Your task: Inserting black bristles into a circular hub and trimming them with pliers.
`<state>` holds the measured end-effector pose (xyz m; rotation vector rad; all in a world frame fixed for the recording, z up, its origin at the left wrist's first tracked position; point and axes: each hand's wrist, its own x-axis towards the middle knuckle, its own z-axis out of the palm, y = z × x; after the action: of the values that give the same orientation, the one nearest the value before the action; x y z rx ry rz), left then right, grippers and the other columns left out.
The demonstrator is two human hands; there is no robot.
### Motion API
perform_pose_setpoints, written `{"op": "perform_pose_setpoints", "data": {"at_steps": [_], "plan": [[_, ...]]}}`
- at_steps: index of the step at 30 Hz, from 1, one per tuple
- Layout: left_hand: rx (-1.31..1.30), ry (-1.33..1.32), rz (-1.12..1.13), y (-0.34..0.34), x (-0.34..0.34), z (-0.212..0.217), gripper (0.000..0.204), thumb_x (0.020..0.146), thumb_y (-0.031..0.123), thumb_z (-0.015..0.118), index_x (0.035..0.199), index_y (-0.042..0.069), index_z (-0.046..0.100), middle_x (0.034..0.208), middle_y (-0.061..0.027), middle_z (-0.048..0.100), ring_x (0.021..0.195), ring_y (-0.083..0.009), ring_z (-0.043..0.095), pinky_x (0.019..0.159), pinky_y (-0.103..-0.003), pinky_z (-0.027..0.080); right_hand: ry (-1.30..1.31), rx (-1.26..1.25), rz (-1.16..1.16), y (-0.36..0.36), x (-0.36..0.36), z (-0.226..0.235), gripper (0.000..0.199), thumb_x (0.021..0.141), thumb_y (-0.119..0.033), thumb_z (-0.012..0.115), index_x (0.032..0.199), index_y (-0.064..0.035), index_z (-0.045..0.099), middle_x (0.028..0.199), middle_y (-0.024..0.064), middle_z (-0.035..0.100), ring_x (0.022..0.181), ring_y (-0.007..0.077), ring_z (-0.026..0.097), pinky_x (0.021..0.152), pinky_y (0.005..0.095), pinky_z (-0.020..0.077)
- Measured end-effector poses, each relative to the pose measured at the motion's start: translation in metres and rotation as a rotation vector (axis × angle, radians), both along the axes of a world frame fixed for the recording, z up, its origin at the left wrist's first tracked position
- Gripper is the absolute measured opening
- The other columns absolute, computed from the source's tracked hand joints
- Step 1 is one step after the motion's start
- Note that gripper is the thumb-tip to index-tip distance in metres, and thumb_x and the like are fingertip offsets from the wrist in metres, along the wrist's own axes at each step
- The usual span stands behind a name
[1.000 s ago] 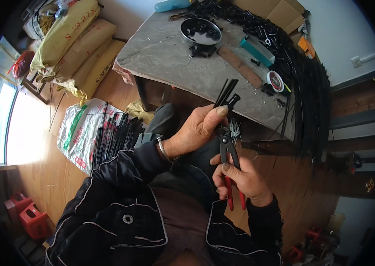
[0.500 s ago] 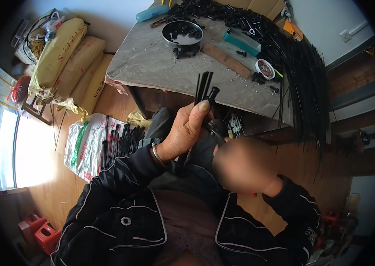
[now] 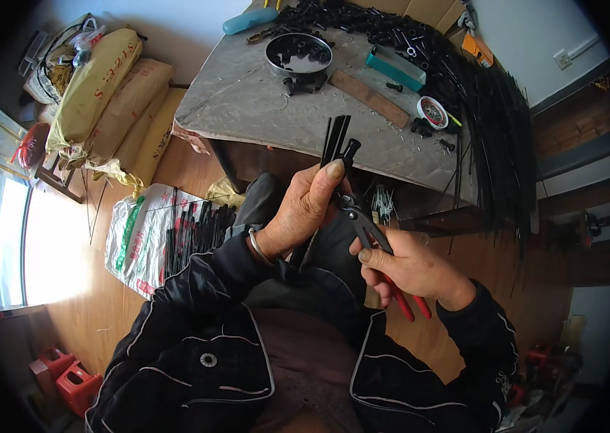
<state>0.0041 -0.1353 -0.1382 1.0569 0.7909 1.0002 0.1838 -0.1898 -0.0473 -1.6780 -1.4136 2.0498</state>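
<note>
My left hand (image 3: 303, 204) is closed in front of the table's near edge. It grips a bundle of thin black rods (image 3: 334, 137) that stick up past the thumb, along with a black fitting with a flared end (image 3: 352, 148). Closed around a pair of pincers (image 3: 364, 229) with red-tipped handles, my right hand (image 3: 417, 267) is just to the lower right. The pincers' jaws lie right by my left fingers; what sits between them is hidden.
On the grey table (image 3: 240, 94) are a round pan (image 3: 299, 54) with black pieces, a wooden strip (image 3: 370, 99), a teal box (image 3: 395, 68), a white tub (image 3: 432, 112) and a heap of black fittings. Long black rods (image 3: 496, 144) hang over its right side. More rods (image 3: 196, 231) lie on a sack, lower left.
My left hand has shifted slightly right with the rods. My right hand and the pincers, largely blurred before, now show clearly, with the jaws close to my left hand.
</note>
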Motion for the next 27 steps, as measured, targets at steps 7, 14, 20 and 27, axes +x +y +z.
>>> {"op": "perform_pose_setpoints", "data": {"at_steps": [7,14,20,27], "plan": [[0.094,-0.040,0.053,-0.007,0.010,-0.003,0.045,0.099,0.046,0.047,0.081,0.005,0.056,0.068,0.0048,0.047,0.063,-0.0038,0.039,0.056,-0.021,0.033,0.061,-0.158,-0.085,0.000,-0.002,0.003,0.017,0.100,-0.020,0.049,0.107,-0.0046,0.048,0.067,-0.0025,0.043,0.050,0.0048,0.039,0.045,0.0224,0.0390],[0.198,0.047,0.215,0.007,0.018,-0.014,0.039,0.099,0.039,0.049,0.086,0.003,0.057,0.069,0.0043,0.048,0.065,-0.0050,0.039,0.056,-0.022,0.035,-0.334,0.769,0.224,0.019,0.009,-0.039,0.022,0.093,-0.017,0.056,0.102,0.0001,0.047,0.073,0.0153,0.058,0.063,0.0295,0.057,0.057,0.0401,0.0446],[0.068,0.021,0.331,0.053,0.023,-0.043,0.023,0.095,0.028,0.061,0.089,0.007,0.056,0.063,0.0048,0.047,0.052,-0.0032,0.039,0.045,-0.021,0.031,-0.831,1.026,0.205,0.111,0.015,-0.099,0.037,0.090,-0.034,0.060,0.097,0.0000,0.047,0.081,0.0246,0.064,0.082,0.0448,0.061,0.069,0.0513,0.0480],[0.068,-0.043,0.347,0.066,-0.010,-0.020,0.021,0.086,0.022,0.072,0.081,0.010,0.056,0.060,0.0042,0.049,0.045,-0.0050,0.044,0.039,-0.021,0.033,-0.827,1.441,-0.034,0.162,0.004,-0.138,0.043,0.081,-0.041,0.068,0.096,-0.0048,0.051,0.087,0.0179,0.062,0.077,0.0390,0.063,0.066,0.0480,0.0484]]}}
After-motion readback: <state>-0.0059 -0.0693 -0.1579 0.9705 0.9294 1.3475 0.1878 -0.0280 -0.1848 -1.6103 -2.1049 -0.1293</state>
